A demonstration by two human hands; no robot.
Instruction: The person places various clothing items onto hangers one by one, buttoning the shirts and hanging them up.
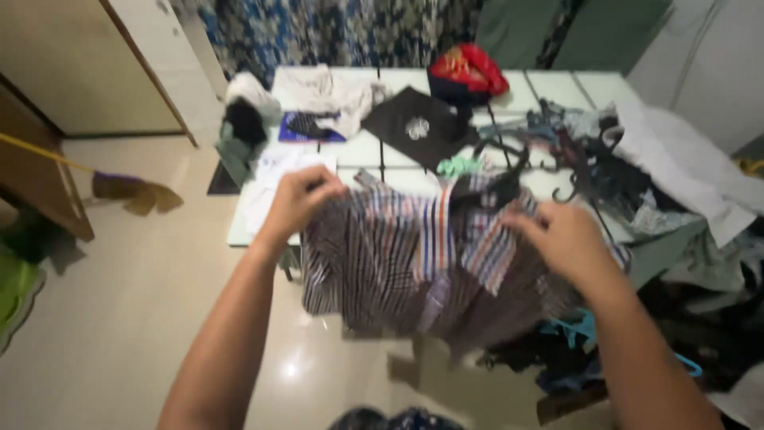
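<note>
A striped shirt (414, 255) in dark, white, blue and orange hangs in the air over the front edge of a low white table (374, 151). My left hand (298, 197) grips its upper left edge. On its upper right part my right hand (561, 235) is closed. The cloth droops between them toward the floor. Motion blur softens both hands.
On the table lie a black garment with a white print (418, 126), a red and black bundle (468, 72), white cloth (326, 91), a small green item (460, 166) and black hangers (557, 163). A heap of clothes (684, 183) fills the right. A broom (119, 185) lies left on the shiny floor.
</note>
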